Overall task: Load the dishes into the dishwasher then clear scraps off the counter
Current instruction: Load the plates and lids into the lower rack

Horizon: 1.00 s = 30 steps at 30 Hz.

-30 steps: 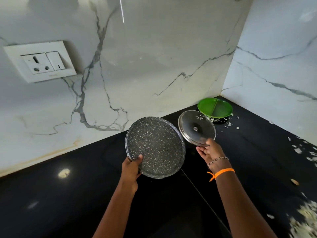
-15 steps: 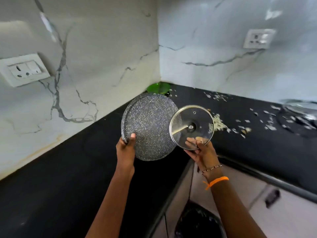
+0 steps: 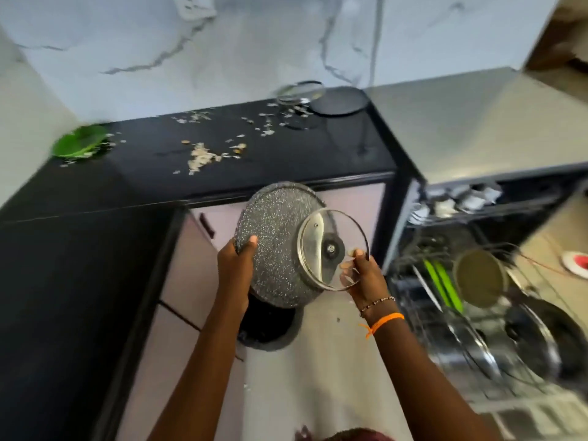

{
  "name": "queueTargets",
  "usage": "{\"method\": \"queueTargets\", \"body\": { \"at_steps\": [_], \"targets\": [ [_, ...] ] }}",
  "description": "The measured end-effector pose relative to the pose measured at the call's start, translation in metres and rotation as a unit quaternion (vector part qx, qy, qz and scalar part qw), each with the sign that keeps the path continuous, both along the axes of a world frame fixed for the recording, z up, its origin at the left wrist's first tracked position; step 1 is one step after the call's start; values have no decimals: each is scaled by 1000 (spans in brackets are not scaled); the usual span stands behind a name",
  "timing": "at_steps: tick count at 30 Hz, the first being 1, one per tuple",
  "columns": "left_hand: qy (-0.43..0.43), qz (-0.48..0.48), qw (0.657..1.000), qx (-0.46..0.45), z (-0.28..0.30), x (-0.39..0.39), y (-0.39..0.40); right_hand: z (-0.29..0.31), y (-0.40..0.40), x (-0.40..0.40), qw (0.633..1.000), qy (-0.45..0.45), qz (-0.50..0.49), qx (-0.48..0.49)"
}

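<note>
No readable text, labels, brands or numbers anywhere; frame is motion-blurred.

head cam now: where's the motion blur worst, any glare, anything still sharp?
Head view: blur is heaviest at the edges, smearing the green plate and the dishwasher rack; the speckled pan and glass lid near centre stay fairly sharp; soft reflection on the lid, no harsh glare; wide-angle bending of the black counter edges.
</note>
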<state>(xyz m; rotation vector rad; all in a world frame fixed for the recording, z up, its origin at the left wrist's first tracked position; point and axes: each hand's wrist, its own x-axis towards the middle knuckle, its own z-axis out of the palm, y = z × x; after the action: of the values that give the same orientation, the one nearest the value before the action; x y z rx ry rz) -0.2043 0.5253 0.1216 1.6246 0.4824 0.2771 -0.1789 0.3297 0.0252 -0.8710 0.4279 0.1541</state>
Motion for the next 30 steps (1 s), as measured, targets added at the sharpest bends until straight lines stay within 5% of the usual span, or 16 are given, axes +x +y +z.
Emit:
{"method": "queueTargets", "body": {
  "at_steps": [9,14,18,24,30],
  "targets": [
    [185,-187,965,-9,-76,-38,-213,-83,-207,-98,980,133,-91,-118],
    [246,-257,933,56,-116,-54,-297,-102,-296,-141,967,196,-123,-104],
    [285,-288,909,99,-137,-48,-343,-113,-344,-145,941,255,-114,-188],
    [303,-298,892,152,-160,-18,-383,-139,-390,-137,831,301,-7,-467],
    [310,-285,884,204,-189,5,-420,-169,-426,-120,711,275,126,-634]
  ]
}}
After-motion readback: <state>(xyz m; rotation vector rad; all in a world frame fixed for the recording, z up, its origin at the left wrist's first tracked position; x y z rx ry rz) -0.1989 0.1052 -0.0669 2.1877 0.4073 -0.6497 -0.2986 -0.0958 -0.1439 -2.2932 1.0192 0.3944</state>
